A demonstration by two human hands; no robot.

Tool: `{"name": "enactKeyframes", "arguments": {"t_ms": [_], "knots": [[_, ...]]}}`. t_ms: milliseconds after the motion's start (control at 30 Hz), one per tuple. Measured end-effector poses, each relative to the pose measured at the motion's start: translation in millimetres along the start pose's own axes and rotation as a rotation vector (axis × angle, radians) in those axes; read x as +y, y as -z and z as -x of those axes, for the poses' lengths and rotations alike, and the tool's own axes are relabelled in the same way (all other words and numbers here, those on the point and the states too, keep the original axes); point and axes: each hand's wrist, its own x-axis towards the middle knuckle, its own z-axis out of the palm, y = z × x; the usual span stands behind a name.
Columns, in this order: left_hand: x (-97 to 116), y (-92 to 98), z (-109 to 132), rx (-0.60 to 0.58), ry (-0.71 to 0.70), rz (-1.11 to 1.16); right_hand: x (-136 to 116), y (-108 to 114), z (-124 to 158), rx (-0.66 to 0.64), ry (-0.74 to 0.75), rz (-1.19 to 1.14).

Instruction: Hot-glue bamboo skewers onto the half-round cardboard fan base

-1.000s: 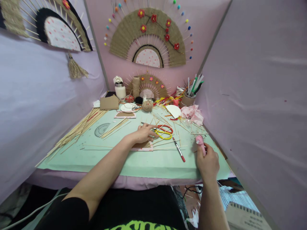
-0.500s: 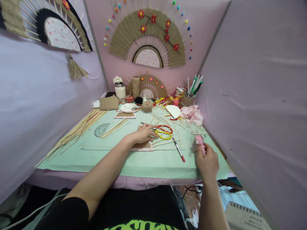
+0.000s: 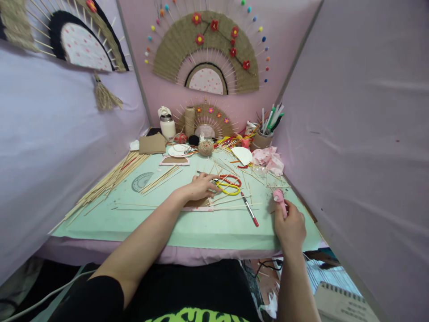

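My right hand [image 3: 291, 226] is wrapped round a pink glue gun [image 3: 279, 197] at the table's right side. My left hand [image 3: 200, 187] lies with fingers stretched over a brown cardboard piece [image 3: 197, 205] with a pink-white edge. Thin wooden sticks [image 3: 228, 201] fan out to the right from that piece, their inner ends partly under my fingers. Just beyond the fingertips lie scissors [image 3: 231, 190] with one red and one yellow handle; my hand hides part of their blades. A red-capped marker [image 3: 250, 209] rests between my hands.
A long bundle of sticks [image 3: 107, 183] lies at left beside a clear protractor [image 3: 142, 182]. At the back stand a twine ball [image 3: 205, 148], a white jar [image 3: 167, 127] and a tool cup [image 3: 261, 141]. Pink crumpled paper [image 3: 268, 160] lies at right. Fabric walls enclose the table.
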Motion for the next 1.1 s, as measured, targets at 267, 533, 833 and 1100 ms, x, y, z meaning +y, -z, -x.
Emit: {"name": "enactKeyframes", "arguments": {"t_ms": [267,533,833,1100], "knots": [[-5.2,-1.0,2.5,0.049,-0.018,0.050,1.2,-0.5,0.7,0.004,-0.006,0.003],[-6.8,4.5,0.4,0.316,-0.018,0.178,3.4,-1.9,0.0,0.014,0.010,0.004],[10.0,8.9,4.5,0.479,0.104,0.140,2.9,-1.7,0.8,0.020,0.022,0.005],[60.9,7.4,1.4,0.250,0.121,-0.150,-0.2,-0.3,0.8,0.003,0.000,-0.012]]}}
